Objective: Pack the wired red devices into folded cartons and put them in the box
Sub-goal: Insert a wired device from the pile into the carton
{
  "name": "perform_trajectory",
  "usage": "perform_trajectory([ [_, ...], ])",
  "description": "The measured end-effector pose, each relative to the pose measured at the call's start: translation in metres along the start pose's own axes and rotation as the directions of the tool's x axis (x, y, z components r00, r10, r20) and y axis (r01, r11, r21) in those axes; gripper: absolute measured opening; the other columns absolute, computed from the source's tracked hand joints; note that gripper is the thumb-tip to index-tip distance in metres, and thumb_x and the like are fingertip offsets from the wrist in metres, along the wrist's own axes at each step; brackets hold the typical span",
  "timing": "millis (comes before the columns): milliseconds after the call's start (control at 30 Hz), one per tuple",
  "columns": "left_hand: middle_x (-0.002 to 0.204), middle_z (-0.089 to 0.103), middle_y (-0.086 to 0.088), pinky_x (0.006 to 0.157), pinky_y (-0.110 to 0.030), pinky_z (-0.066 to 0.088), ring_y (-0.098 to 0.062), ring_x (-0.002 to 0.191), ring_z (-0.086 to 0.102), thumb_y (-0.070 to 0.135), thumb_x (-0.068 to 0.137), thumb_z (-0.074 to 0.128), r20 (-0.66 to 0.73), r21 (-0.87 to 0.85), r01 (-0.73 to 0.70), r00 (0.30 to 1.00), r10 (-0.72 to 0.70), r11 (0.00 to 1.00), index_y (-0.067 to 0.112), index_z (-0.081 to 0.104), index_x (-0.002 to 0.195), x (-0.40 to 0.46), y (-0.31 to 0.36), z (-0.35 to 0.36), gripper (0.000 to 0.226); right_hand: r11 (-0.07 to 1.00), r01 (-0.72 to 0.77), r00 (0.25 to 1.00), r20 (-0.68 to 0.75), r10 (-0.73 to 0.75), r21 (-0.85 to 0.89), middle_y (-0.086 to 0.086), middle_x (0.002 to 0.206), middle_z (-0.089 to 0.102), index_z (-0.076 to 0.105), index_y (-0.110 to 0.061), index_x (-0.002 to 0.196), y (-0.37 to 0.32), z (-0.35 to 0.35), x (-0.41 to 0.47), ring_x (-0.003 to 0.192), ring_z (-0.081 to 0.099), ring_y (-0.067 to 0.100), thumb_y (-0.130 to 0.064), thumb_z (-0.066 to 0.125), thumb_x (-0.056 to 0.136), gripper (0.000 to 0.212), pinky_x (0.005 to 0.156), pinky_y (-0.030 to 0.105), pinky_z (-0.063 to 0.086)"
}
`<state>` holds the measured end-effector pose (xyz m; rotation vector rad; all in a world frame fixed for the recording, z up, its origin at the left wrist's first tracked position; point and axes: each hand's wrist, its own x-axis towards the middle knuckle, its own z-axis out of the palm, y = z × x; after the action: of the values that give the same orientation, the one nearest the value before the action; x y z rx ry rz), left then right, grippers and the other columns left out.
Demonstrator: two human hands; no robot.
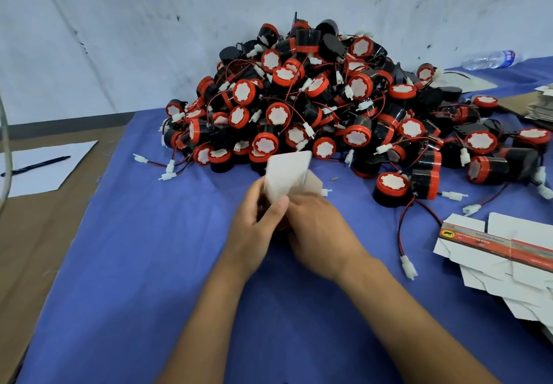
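Holding a white carton (287,174) over the blue cloth (143,264), I have my left hand (254,234) and right hand (320,234) both closed around it, a red device half hidden between my palms. The pile of wired red devices (314,99) sits just beyond. A trailing wire could snag or the flap could crease if I push too hard. On the flat cartons (493,252) at my right, a red strip carries print too blurred to read. I see no box here.
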<state>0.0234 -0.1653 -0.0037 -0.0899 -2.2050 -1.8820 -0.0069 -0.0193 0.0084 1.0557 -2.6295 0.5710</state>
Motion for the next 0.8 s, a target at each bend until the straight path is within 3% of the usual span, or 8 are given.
perform_trajectory([
  [67,0.107,0.074,0.005,0.087,-0.039,0.059,-0.014,0.104,0.069,0.048,0.094,0.058,-0.154,0.101,0.055,0.987,-0.039,0.993,0.020,0.065,0.115,0.002,-0.001,0.003,0.036,0.986,0.062,0.998,0.018,-0.065,0.153,0.001,0.112,0.069,0.069,-0.014,0.115,-0.006,-0.004,-0.001,0.107,0.058,0.022,0.002,0.056,0.084,0.037,0.093,0.034,0.050],
  [133,0.095,0.072,0.004,0.077,-0.043,0.058,-0.013,0.090,0.068,0.033,0.102,0.052,-0.318,0.179,0.064,0.948,-0.004,0.982,0.017,0.064,0.105,0.005,-0.005,-0.001,0.020,0.939,0.109,0.985,-0.163,-0.058,0.326,0.003,0.112,0.070,0.072,-0.008,0.105,-0.013,-0.007,-0.003,0.106,0.062,0.020,0.010,0.055,0.078,0.037,0.090,0.028,0.052],
  [200,0.086,0.066,0.007,0.065,-0.035,0.049,-0.008,0.079,0.061,0.020,0.101,0.048,-0.484,0.295,0.079,0.872,0.077,0.952,0.016,0.061,0.101,0.009,-0.007,-0.010,0.014,0.914,0.139,0.866,-0.494,0.074,0.381,0.002,0.099,0.072,0.072,-0.006,0.088,-0.017,-0.007,0.000,0.095,0.067,0.018,0.008,0.054,0.078,0.025,0.079,0.026,0.054],
  [267,0.083,0.058,0.013,0.059,-0.027,0.040,-0.007,0.075,0.054,0.009,0.097,0.049,-0.624,0.337,0.147,0.775,0.103,0.930,0.014,0.057,0.101,0.011,-0.010,-0.022,0.011,0.904,0.044,0.750,-0.612,0.251,0.424,-0.001,0.082,0.067,0.066,-0.009,0.080,-0.012,-0.005,0.015,0.078,0.063,0.017,0.004,0.053,0.083,0.019,0.064,0.032,0.050],
  [400,0.093,0.058,0.008,0.055,-0.023,0.043,-0.015,0.083,0.056,0.004,0.096,0.047,-0.739,0.260,0.238,0.673,0.034,0.936,0.012,0.054,0.107,0.012,-0.014,-0.033,0.015,0.969,-0.219,0.906,-0.346,0.246,0.114,0.008,0.116,0.059,0.063,-0.011,0.120,0.010,0.008,0.073,0.107,0.051,0.031,0.009,0.053,0.085,0.042,0.074,0.045,0.050],
  [533,0.097,0.060,0.005,0.057,-0.028,0.045,-0.020,0.085,0.055,0.003,0.095,0.048,-0.728,0.312,0.236,0.682,0.072,0.920,0.013,0.055,0.107,0.014,-0.014,-0.032,0.017,0.956,-0.112,0.994,-0.041,0.105,-0.270,0.010,0.165,0.023,0.019,-0.021,0.162,0.027,0.019,0.140,0.150,0.016,0.037,0.006,0.061,0.087,0.091,0.096,0.048,0.049],
  [600,0.095,0.060,0.005,0.058,-0.030,0.044,-0.020,0.083,0.054,0.003,0.094,0.050,-0.721,0.335,0.242,0.689,0.082,0.910,0.014,0.055,0.107,0.014,-0.014,-0.031,0.017,0.934,-0.085,0.995,0.024,0.099,-0.347,0.012,0.165,0.022,0.009,-0.019,0.164,0.028,0.023,0.160,0.152,0.010,0.038,-0.002,0.065,0.089,0.095,0.102,0.053,0.042],
  [800,0.086,0.059,0.009,0.062,-0.036,0.049,-0.022,0.082,0.057,0.003,0.092,0.051,-0.735,0.316,0.249,0.674,0.070,0.916,0.015,0.056,0.104,0.015,-0.013,-0.035,0.017,0.986,0.014,0.990,-0.138,-0.037,-0.166,0.016,0.131,0.052,0.046,-0.007,0.142,0.027,0.011,0.149,0.126,0.042,0.028,-0.021,0.073,0.090,0.060,0.097,0.041,0.045],
])
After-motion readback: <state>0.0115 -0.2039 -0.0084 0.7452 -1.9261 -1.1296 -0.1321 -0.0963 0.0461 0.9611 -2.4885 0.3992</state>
